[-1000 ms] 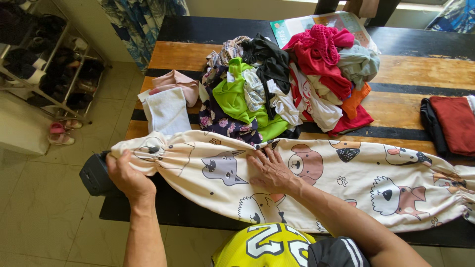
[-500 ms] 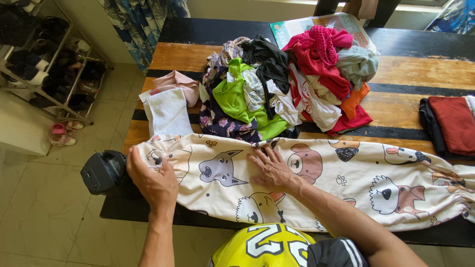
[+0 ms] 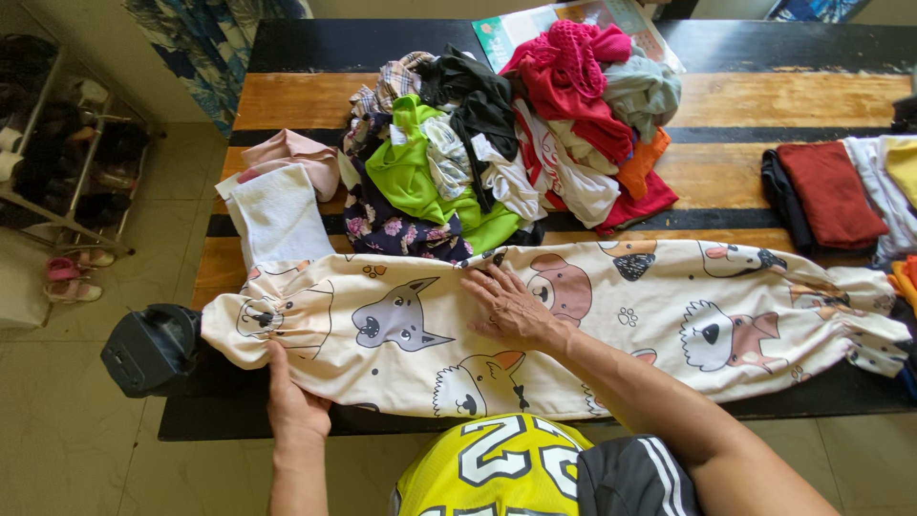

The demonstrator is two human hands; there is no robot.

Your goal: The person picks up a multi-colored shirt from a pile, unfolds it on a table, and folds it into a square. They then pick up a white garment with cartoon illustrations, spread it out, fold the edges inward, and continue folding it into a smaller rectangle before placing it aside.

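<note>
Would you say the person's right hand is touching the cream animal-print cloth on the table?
Touching. The head view shows the right hand lying flat, palm down, fingers spread on the cream animal-print cloth, with no gap visible beneath it.
</note>
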